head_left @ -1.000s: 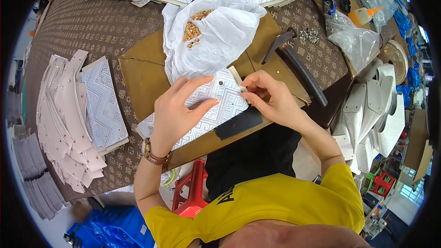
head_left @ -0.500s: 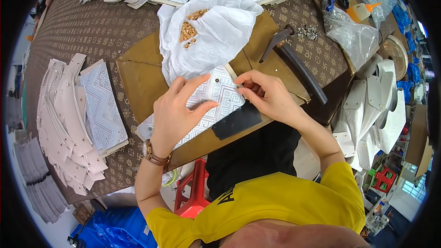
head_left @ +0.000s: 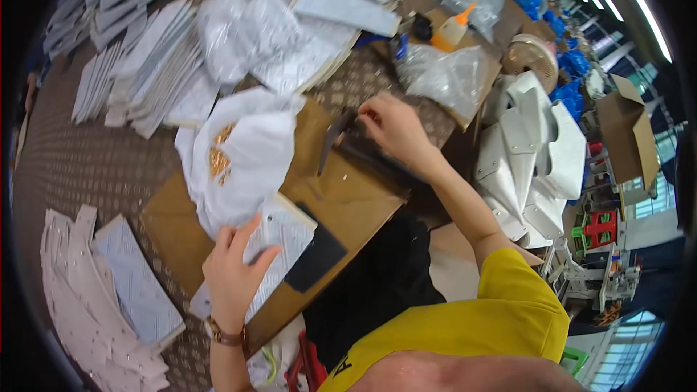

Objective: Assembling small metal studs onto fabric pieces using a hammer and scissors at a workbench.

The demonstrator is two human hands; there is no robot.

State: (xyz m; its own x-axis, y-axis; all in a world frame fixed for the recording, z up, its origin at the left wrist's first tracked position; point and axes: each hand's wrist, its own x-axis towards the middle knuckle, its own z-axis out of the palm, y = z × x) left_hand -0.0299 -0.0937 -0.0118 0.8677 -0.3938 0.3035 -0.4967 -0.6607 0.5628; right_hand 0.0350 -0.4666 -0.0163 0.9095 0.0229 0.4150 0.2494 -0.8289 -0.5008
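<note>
My left hand, a brown-strapped watch on its wrist, rests on a pale panel with a silvery maze pattern. Its thumb and fingers are apart, and a small dark stud or hole shows near the panel's far end. The panel lies on a brown covered board beside a black pad. Away to the right, my right hand is over the patterned cloth by a hammer, fingertips pinched together. What they hold is hidden. Gold-coloured small fittings lie on crumpled white wrapping beyond my left hand.
Studded pale strips and a patterned panel lie at the left. Stacked panels and clear plastic bags are at the back. An orange-tipped bottle and white leather-like pieces are at the right.
My right hand has left the panel and reached right and away, to beside the hammer. My left hand stays on the panel. The whole view has swung to the right.
</note>
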